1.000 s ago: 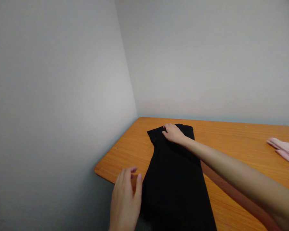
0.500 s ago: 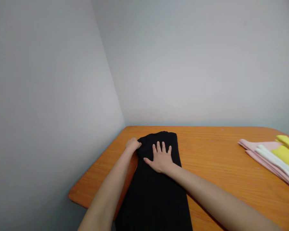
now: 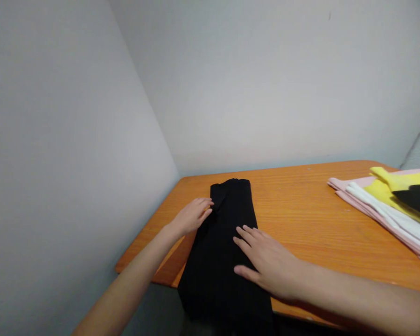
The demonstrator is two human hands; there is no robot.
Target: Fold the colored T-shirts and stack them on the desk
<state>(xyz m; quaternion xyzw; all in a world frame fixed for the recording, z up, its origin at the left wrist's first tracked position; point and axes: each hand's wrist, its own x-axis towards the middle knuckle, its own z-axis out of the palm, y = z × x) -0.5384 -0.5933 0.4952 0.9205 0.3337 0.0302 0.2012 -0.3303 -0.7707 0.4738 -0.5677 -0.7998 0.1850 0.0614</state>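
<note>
A long black garment (image 3: 224, 261), folded lengthwise into a strip, lies on the table. Its far end is slightly gathered, and its near end hangs over the front edge. Against its left side, close to the far end, my left hand (image 3: 192, 215) has its fingers stretched out and the thumb apart, the fingertips at a small crease in the cloth. My right hand (image 3: 266, 261) is nearer to me over the right side of the garment, fingers spread and palm down, nothing gripped. Whether the right palm presses on the cloth cannot be seen.
The orange-brown wooden table (image 3: 294, 200) meets walls at the back and left. On its right side lies a pile of clothes: pink cloth (image 3: 339, 184), white cloth (image 3: 381, 210), yellow cloth (image 3: 381, 189) and a black piece (image 3: 418, 198).
My left hand has loosened from the garment's far left edge, which now lies straighter. The right hand has slid toward me and to the right. The view has shifted, showing more of the pile.
</note>
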